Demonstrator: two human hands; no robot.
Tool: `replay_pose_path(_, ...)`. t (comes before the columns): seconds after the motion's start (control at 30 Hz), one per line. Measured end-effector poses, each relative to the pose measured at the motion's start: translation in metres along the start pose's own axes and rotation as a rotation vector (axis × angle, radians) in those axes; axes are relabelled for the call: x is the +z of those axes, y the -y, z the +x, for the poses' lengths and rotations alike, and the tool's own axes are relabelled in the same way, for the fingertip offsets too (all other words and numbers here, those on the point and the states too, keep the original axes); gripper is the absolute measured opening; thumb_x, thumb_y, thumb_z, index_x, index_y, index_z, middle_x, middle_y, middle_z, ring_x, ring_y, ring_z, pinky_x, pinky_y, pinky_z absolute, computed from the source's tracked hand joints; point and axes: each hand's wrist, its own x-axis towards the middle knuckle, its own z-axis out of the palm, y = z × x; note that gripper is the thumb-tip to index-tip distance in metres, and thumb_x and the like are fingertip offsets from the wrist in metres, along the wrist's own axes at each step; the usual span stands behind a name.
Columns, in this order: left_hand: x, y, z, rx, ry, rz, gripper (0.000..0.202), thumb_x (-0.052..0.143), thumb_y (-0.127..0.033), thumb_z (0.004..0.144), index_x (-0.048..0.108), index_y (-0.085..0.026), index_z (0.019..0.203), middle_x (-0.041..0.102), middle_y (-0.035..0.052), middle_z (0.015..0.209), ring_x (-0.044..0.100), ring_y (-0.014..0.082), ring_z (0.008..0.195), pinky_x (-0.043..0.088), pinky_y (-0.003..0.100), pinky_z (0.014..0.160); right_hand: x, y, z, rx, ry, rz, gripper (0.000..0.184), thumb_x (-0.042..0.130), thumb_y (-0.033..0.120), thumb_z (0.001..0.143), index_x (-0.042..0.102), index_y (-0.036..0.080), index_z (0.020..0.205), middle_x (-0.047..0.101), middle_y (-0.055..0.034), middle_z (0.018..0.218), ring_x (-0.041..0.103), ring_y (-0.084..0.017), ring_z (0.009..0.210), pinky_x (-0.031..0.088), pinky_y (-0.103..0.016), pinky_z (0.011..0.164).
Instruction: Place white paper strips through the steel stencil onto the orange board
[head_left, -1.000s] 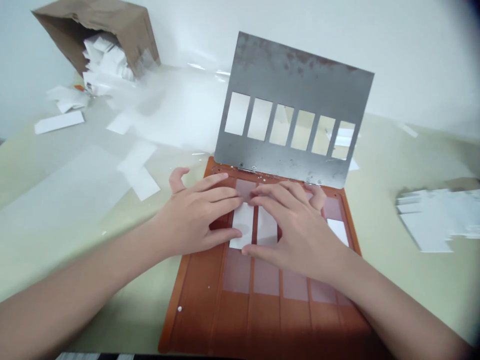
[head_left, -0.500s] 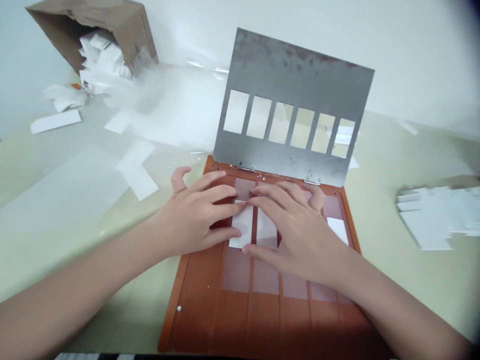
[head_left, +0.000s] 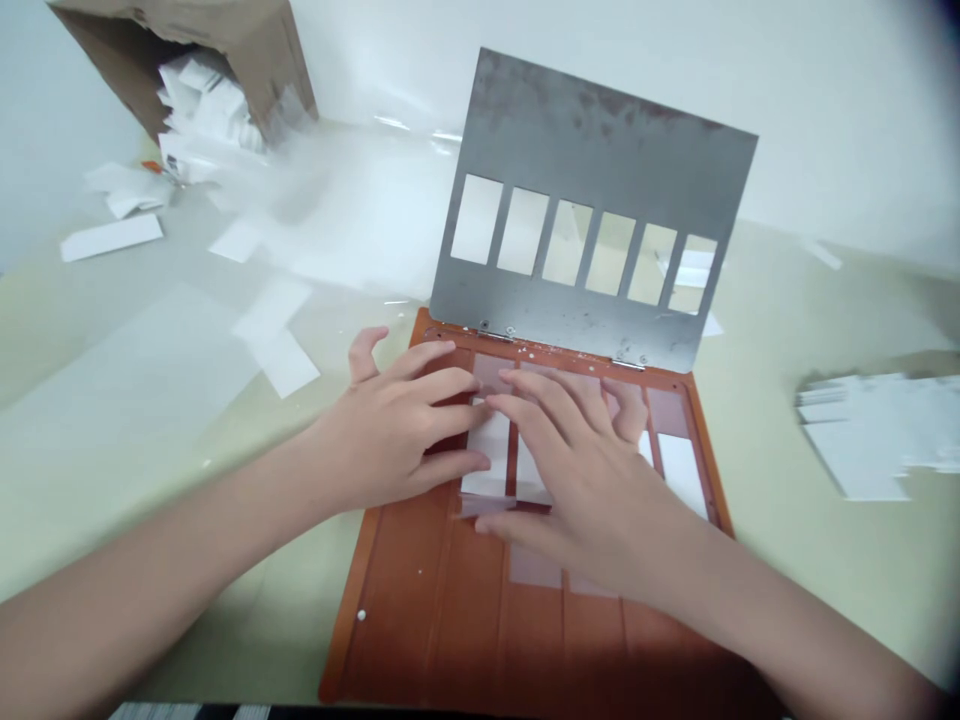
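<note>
My left hand (head_left: 397,430) rests at the upper left of an orange-brown grooved board (head_left: 405,600). Its fingers are spread, with the tips at the left side of a white card (head_left: 486,455). Under the card's lower edge, a translucent film strip (head_left: 486,506) stands partly folded up. My right hand (head_left: 592,470) arches over the board, fingers apart: the thumb is by that film and the index tip by the card's top. A second white card (head_left: 531,478) is partly beneath the right hand. Another white card (head_left: 681,465) lies in the rightmost groove. Flat film ends (head_left: 535,566) show lower down.
A grey metal plate (head_left: 600,160) with a row of rectangular windows stands hinged up at the board's far edge. White cards (head_left: 862,440) are stacked at right. A tipped cardboard box (head_left: 262,40) spills white pieces at back left. Loose cards (head_left: 281,362) and clear sheeting lie left.
The lower end of the leftmost film strip, flat before, is now raised and folded toward the card. My right thumb has moved slightly down and left. My left hand stays nearly still.
</note>
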Motion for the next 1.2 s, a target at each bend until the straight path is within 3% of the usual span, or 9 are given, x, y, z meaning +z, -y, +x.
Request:
replay_pose_path(0.13,-0.001,0.000,-0.001,-0.002,-0.001,-0.066,0.046,0.032,-0.054,0.102,0.071,-0.030,0.105,0.074,-0.0017,0.110,0.050,0.0284,0.133,-0.002,0.057,0.121,0.001,-0.005,0.002,0.007,-0.031,-0.011,0.048,0.056,0.054,0.092,0.053,0.020,0.126,0.053,-0.0170,0.144,0.047,-0.037,0.130,0.026,-0.062,0.103)
replay_pose_path(0.2,-0.003,0.000,-0.002,0.019,0.006,-0.083,0.056,0.037,-0.071,0.093,0.071,-0.029,0.109,0.074,0.0005,0.113,0.051,0.0324,0.132,-0.001,0.059,0.120,0.001,-0.006,0.003,0.020,-0.030,-0.009,0.045,0.055,0.053,0.093,0.054,0.021,0.123,0.053,-0.0157,0.144,0.047,-0.037,0.129,0.026,-0.060,0.102)
replay_pose_path(0.27,-0.004,0.000,-0.001,0.033,0.016,-0.078,0.060,0.047,-0.078,0.084,0.070,-0.028,0.107,0.074,0.0023,0.112,0.052,0.0353,0.130,-0.002,0.062,0.118,0.001,-0.007,0.004,0.029,-0.031,-0.009,0.042,0.054,0.052,0.094,0.055,0.022,0.122,0.054,-0.0145,0.143,0.048,-0.036,0.129,0.025,-0.059,0.102)
replay_pose_path(0.43,-0.006,-0.002,0.001,-0.005,0.086,-0.058,0.045,0.066,-0.063,0.084,0.067,-0.028,0.113,0.074,0.0031,0.113,0.051,0.0352,0.131,0.000,0.063,0.117,0.001,-0.010,0.007,0.046,-0.042,-0.001,0.036,0.052,0.050,0.097,0.058,0.023,0.118,0.057,-0.0131,0.140,0.049,-0.035,0.128,0.022,-0.058,0.103)
replay_pose_path(0.6,-0.004,-0.002,0.000,-0.005,0.072,-0.079,0.040,0.062,-0.058,0.089,0.068,-0.026,0.113,0.073,0.0036,0.114,0.051,0.0344,0.130,-0.001,0.062,0.115,0.000,-0.013,0.008,0.047,-0.097,0.038,0.027,0.045,0.043,0.102,0.062,0.024,0.111,0.063,-0.0101,0.134,0.053,-0.032,0.124,0.020,-0.055,0.103)
replay_pose_path(0.93,-0.005,-0.003,0.002,0.011,0.065,-0.082,0.035,0.059,-0.052,0.092,0.069,-0.023,0.109,0.072,0.0030,0.115,0.053,0.0317,0.125,0.001,0.060,0.112,-0.004,-0.010,0.007,0.041,-0.140,0.214,0.033,0.048,0.052,0.099,0.068,0.027,0.090,0.068,-0.0021,0.125,0.056,-0.028,0.120,0.021,-0.050,0.098)
replay_pose_path(1.07,-0.002,-0.001,0.000,0.013,0.027,-0.112,0.035,0.062,-0.052,0.090,0.069,-0.024,0.108,0.073,0.0020,0.112,0.053,0.0320,0.126,0.000,0.057,0.113,0.001,-0.011,0.009,0.042,-0.189,0.186,0.019,0.058,0.036,0.097,0.068,0.026,0.084,0.070,0.0001,0.122,0.058,-0.027,0.118,0.020,-0.049,0.101)
replay_pose_path(1.2,0.000,0.002,0.000,0.041,0.027,-0.099,0.037,0.062,-0.055,0.087,0.070,-0.025,0.108,0.073,0.0028,0.110,0.053,0.0322,0.126,-0.004,0.057,0.114,0.008,-0.011,0.011,0.040,-0.204,0.136,0.020,0.057,0.023,0.097,0.066,0.024,0.079,0.072,0.0017,0.119,0.059,-0.025,0.117,0.019,-0.049,0.102)
